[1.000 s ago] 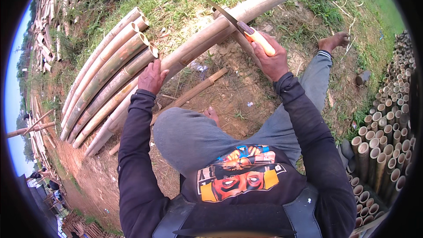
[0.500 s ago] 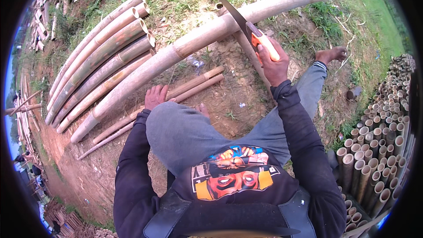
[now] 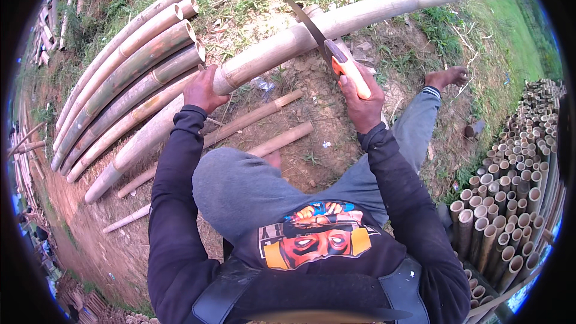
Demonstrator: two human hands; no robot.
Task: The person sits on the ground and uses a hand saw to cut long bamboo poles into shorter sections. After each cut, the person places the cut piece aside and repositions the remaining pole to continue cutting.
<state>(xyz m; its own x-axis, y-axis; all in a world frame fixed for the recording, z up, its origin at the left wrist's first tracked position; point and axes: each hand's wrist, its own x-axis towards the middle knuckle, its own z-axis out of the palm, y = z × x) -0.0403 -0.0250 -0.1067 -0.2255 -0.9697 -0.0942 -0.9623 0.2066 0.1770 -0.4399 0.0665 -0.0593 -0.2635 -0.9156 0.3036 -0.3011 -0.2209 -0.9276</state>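
A long, thick bamboo pole (image 3: 264,57) slants across the ground in front of me, from lower left to upper right. My left hand (image 3: 204,90) is wrapped over it near a joint, left of the middle. In my right hand (image 3: 362,101) is the orange-and-black handle of a hand saw (image 3: 300,15). Its dark blade lies across the pole, over the spot where a supporting piece of bamboo (image 3: 311,11) passes underneath. Whether the teeth have cut in cannot be seen.
Several cut bamboo poles (image 3: 138,63) lie side by side at the left. Two thinner bamboo lengths, one of them a short pole (image 3: 282,139), lie by my bent knee. A dense stack of bamboo (image 3: 498,216) stands at the right. My bare foot (image 3: 447,78) is stretched out on the ground.
My left hand has moved up from the thin bamboo by my knee onto the thick pole. The thin lengths have spread apart. My right hand has drawn the saw slightly left and nearer.
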